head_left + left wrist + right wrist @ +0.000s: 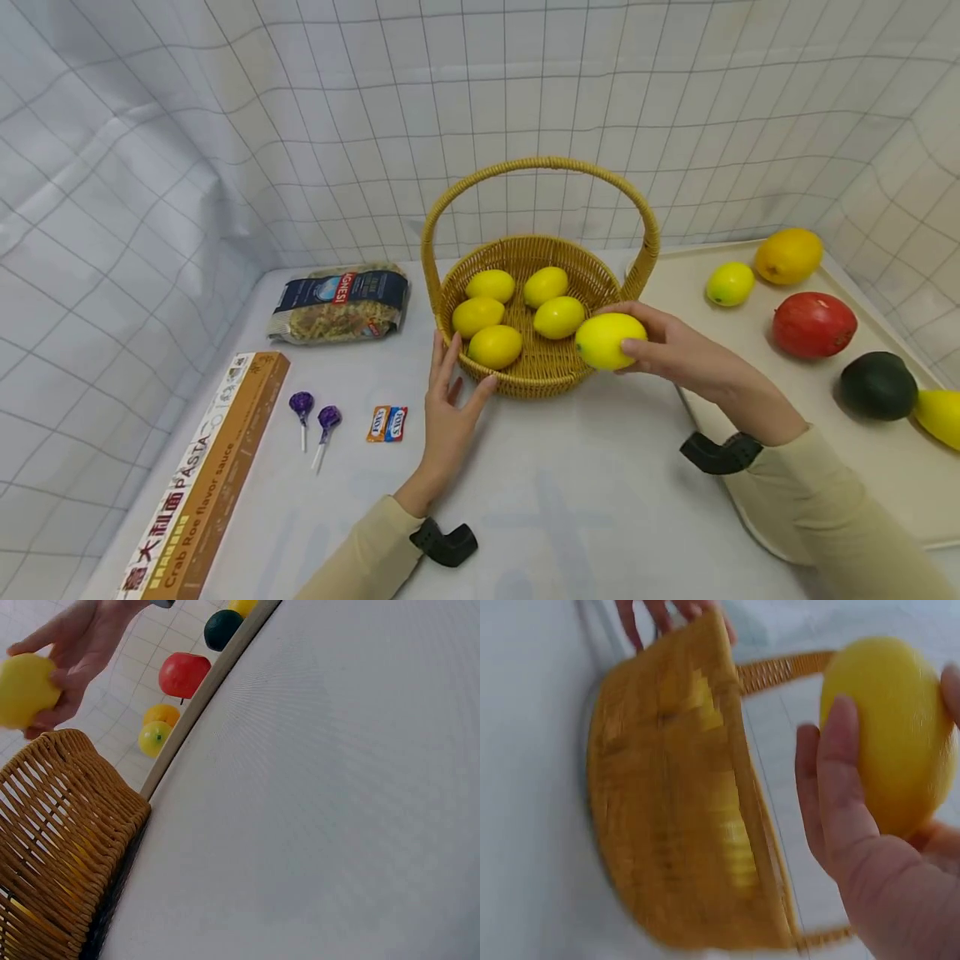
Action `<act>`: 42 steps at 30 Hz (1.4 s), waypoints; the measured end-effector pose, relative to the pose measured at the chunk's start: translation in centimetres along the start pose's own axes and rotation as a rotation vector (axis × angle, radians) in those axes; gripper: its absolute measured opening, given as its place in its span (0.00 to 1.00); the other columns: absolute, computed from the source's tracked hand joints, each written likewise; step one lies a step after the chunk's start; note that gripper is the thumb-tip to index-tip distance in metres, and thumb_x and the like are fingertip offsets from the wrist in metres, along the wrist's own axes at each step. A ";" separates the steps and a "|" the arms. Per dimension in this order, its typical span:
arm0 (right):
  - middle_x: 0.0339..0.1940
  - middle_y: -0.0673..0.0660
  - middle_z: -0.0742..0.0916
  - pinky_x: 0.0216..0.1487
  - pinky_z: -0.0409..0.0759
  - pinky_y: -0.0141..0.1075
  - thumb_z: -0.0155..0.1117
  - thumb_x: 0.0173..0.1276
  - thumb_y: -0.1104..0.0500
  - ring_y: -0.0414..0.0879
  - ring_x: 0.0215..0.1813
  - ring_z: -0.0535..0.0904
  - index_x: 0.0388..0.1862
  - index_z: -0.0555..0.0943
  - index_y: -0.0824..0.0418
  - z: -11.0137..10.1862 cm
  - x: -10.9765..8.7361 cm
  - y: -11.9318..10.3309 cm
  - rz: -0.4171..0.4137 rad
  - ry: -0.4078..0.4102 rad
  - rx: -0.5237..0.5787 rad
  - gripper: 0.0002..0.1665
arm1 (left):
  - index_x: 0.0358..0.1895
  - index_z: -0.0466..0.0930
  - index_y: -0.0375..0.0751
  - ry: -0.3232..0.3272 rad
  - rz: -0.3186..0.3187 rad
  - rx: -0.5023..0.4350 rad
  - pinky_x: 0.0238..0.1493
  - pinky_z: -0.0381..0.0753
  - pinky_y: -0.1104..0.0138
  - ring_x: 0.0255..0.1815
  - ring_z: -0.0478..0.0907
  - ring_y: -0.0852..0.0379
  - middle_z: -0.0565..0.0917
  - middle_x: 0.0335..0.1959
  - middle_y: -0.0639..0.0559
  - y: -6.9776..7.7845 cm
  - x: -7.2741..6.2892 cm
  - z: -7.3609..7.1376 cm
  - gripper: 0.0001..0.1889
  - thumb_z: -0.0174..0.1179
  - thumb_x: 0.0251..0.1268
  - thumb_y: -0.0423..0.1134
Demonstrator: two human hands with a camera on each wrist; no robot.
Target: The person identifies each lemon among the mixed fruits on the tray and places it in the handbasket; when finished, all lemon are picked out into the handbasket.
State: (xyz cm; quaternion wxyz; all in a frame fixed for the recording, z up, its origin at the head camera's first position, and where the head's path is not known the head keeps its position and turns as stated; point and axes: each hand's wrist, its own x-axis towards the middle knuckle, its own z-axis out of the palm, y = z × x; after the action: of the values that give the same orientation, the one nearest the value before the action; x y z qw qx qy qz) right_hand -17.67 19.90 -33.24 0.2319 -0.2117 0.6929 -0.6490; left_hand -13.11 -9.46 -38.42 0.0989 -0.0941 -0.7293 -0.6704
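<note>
My right hand grips a yellow lemon over the right front rim of a round wicker basket. In the right wrist view, the fingers and thumb curl round this lemon, level with the basket's rim. Several more lemons lie inside the basket, and its tall hooped handle stands upright. My left hand rests at the basket's front left side, fingers spread and fairly straight against the rim. The left wrist view shows the woven wall but none of the left hand.
On the right a cream tray bears a small lemon, an orange-yellow fruit, a red fruit, a dark green avocado and a yellow fruit. Leftward lie a pasta bag, long box, lollipops and candy packets.
</note>
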 end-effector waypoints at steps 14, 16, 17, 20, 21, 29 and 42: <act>0.66 0.66 0.62 0.60 0.68 0.46 0.51 0.72 0.66 0.59 0.63 0.64 0.73 0.49 0.65 4.7 9.4 0.4 0.222 0.189 0.365 0.36 | 0.72 0.53 0.37 -0.004 -0.002 0.006 0.64 0.55 0.48 0.72 0.43 0.53 0.39 0.75 0.46 0.1 -0.1 0.0 0.34 0.58 0.65 0.32; 0.67 0.66 0.61 0.60 0.68 0.46 0.53 0.71 0.67 0.58 0.63 0.64 0.72 0.51 0.65 4.9 9.6 0.5 0.224 0.245 0.308 0.35 | 0.72 0.53 0.37 -0.006 -0.001 0.007 0.64 0.55 0.48 0.72 0.43 0.53 0.39 0.75 0.46 0.1 -0.1 0.0 0.34 0.58 0.65 0.32; 0.67 0.65 0.61 0.59 0.69 0.46 0.53 0.71 0.67 0.58 0.63 0.64 0.72 0.52 0.65 4.9 9.7 0.5 0.222 0.277 0.279 0.34 | 0.72 0.53 0.37 -0.007 0.000 0.007 0.64 0.55 0.48 0.72 0.43 0.53 0.39 0.75 0.46 0.0 -0.1 0.0 0.34 0.58 0.65 0.31; 0.68 0.64 0.60 0.59 0.69 0.45 0.52 0.71 0.67 0.57 0.63 0.64 0.70 0.56 0.65 4.8 9.9 0.6 0.219 0.340 0.176 0.31 | 0.73 0.53 0.37 -0.008 0.001 0.006 0.65 0.55 0.48 0.72 0.42 0.52 0.39 0.75 0.46 0.0 0.0 0.0 0.34 0.58 0.65 0.32; 0.69 0.64 0.60 0.59 0.69 0.46 0.51 0.71 0.68 0.57 0.63 0.64 0.70 0.57 0.65 4.7 10.0 0.7 0.220 0.350 0.147 0.30 | 0.73 0.53 0.37 -0.009 0.000 0.006 0.65 0.55 0.48 0.72 0.42 0.53 0.39 0.75 0.46 0.0 0.0 0.0 0.34 0.58 0.65 0.32; 0.70 0.61 0.61 0.57 0.71 0.45 0.49 0.71 0.70 0.54 0.63 0.64 0.70 0.60 0.62 4.8 11.0 1.1 0.262 0.347 -0.072 0.29 | 0.73 0.53 0.38 -0.003 -0.007 0.000 0.65 0.55 0.49 0.73 0.41 0.52 0.39 0.75 0.46 -0.1 -0.1 0.0 0.34 0.58 0.65 0.32; 0.69 0.66 0.62 0.56 0.72 0.48 0.49 0.74 0.64 0.59 0.65 0.62 0.71 0.57 0.65 3.8 6.4 -1.1 0.086 0.322 -0.069 0.29 | 0.72 0.53 0.37 0.001 -0.006 -0.001 0.65 0.55 0.49 0.73 0.40 0.51 0.39 0.75 0.46 -0.1 0.0 0.0 0.35 0.58 0.65 0.31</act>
State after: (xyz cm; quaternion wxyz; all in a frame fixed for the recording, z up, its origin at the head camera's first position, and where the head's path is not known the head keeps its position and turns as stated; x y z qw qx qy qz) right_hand -20.49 12.98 -32.66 0.1379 -0.0832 0.7515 -0.6398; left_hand -13.08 -9.52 -38.48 0.0971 -0.0915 -0.7293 -0.6711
